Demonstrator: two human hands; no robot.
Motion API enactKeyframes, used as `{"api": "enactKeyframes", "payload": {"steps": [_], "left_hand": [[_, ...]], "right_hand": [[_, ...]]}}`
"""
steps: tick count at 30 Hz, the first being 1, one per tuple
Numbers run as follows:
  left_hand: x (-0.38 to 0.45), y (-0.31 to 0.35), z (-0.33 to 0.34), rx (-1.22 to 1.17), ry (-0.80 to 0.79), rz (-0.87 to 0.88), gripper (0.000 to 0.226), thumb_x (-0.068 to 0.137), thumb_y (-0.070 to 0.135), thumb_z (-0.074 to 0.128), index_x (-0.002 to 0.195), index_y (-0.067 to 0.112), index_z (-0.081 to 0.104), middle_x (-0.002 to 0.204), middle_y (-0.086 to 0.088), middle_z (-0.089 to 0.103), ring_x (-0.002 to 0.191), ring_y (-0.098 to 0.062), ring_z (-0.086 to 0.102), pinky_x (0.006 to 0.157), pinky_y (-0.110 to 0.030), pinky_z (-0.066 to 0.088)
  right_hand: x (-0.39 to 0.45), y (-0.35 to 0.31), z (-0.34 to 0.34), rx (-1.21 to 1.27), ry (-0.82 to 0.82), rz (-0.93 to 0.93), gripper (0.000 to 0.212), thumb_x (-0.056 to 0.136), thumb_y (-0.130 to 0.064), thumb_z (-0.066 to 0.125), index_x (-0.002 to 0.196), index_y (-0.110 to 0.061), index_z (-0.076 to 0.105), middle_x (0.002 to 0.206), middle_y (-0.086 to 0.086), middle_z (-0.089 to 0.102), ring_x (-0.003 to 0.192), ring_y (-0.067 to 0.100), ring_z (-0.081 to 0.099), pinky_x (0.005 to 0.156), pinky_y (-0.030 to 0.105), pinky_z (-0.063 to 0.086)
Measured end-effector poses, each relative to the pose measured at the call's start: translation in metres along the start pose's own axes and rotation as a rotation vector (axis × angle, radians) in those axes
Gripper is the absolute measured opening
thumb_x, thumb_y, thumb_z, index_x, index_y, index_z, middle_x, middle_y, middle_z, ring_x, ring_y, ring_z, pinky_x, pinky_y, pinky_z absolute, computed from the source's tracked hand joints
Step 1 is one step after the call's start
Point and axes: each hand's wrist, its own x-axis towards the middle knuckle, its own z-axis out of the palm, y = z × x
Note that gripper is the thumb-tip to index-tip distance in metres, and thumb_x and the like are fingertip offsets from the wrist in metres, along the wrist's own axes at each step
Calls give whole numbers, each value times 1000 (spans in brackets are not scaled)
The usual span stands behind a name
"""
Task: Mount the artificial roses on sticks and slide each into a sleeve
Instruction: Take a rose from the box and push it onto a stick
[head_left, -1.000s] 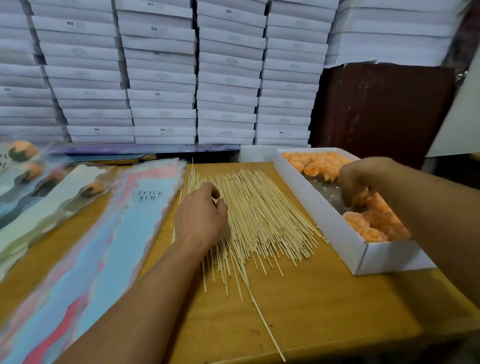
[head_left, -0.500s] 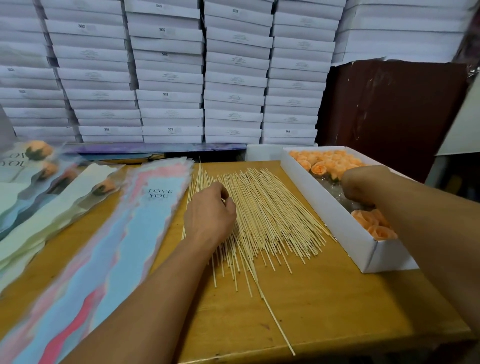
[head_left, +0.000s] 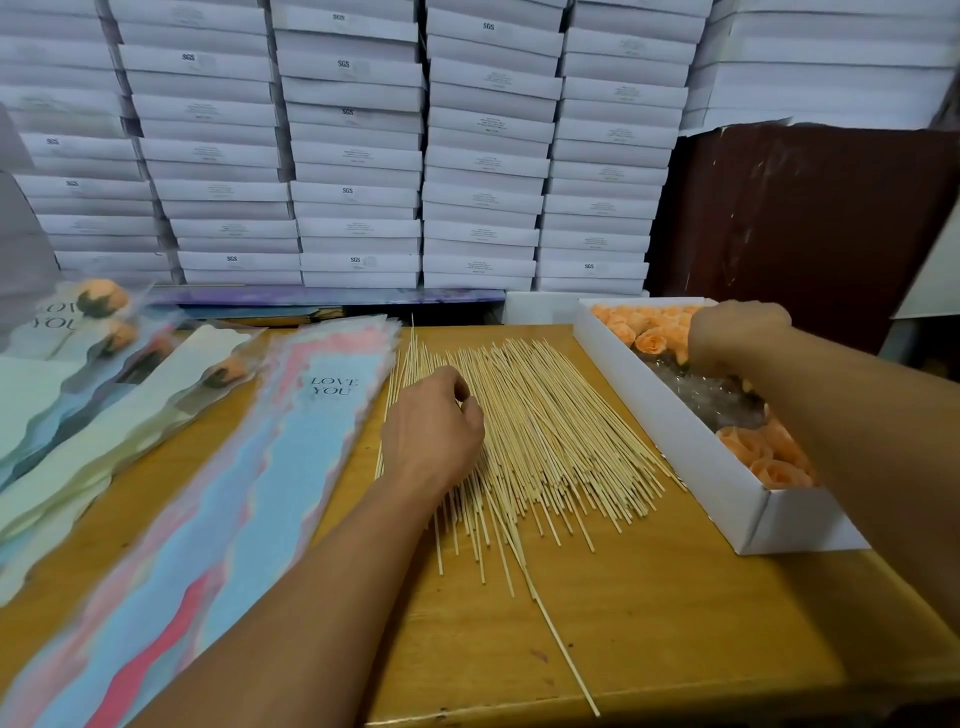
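Note:
A broad pile of thin bamboo sticks (head_left: 550, 426) lies on the wooden table (head_left: 649, 623). My left hand (head_left: 431, 431) rests on the pile's left part, with thumb and forefinger curled together and pinching at a stick. A long white box (head_left: 670, 431) at the right holds orange artificial roses (head_left: 649, 340) at its far end and more at its near end (head_left: 763, 452). My right hand (head_left: 732, 332) reaches down into the far part of the box among the roses; its fingers are hidden. A stack of pink and blue "LOVE YOU" sleeves (head_left: 291, 441) lies left of the sticks.
Finished sleeved roses (head_left: 104, 299) lie fanned out at the far left. A wall of stacked white cartons (head_left: 358, 156) stands behind the table, with a dark brown board (head_left: 805, 223) at the right. One stray stick (head_left: 561, 649) points toward the table's front edge.
My right hand has moved from the near roses to the far end of the box. My left hand stays on the sticks, with its fingers drawn closer together.

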Motion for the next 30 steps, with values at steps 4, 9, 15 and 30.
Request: {"api": "enactKeyframes", "payload": {"steps": [4, 9, 15, 30], "left_hand": [[1, 0, 1, -15, 4, 3, 8, 95, 27, 58, 95, 20, 62, 86, 0, 68, 75, -23, 63, 65, -39, 55], [0, 1, 2, -57, -14, 33, 16, 95, 33, 61, 101, 19, 64, 86, 1, 67, 79, -20, 62, 70, -40, 55], [1, 0, 2, -116, -10, 56, 28, 90, 45, 69, 100, 20, 64, 76, 8, 60, 71, -12, 58, 66, -33, 52], [0, -2, 2, -315, -123, 227, 24, 82, 25, 80, 104, 24, 72, 89, 11, 70, 82, -5, 64, 77, -35, 56]], "right_hand": [[2, -14, -13, 300, 173, -4, 12, 86, -17, 64, 93, -11, 56, 81, 5, 54, 65, 22, 49, 65, 36, 42], [-7, -46, -34, 541, 292, -126, 33, 86, -24, 65, 113, -10, 54, 95, 6, 55, 84, 29, 52, 67, 36, 38], [-40, -92, -31, 884, 204, -270, 61, 82, -28, 69, 139, -17, 48, 120, 7, 61, 96, 26, 64, 76, 35, 50], [-78, -134, -6, 1388, -130, -429, 66, 75, -25, 70, 138, -10, 57, 125, 2, 59, 109, 17, 61, 82, 34, 57]]}}
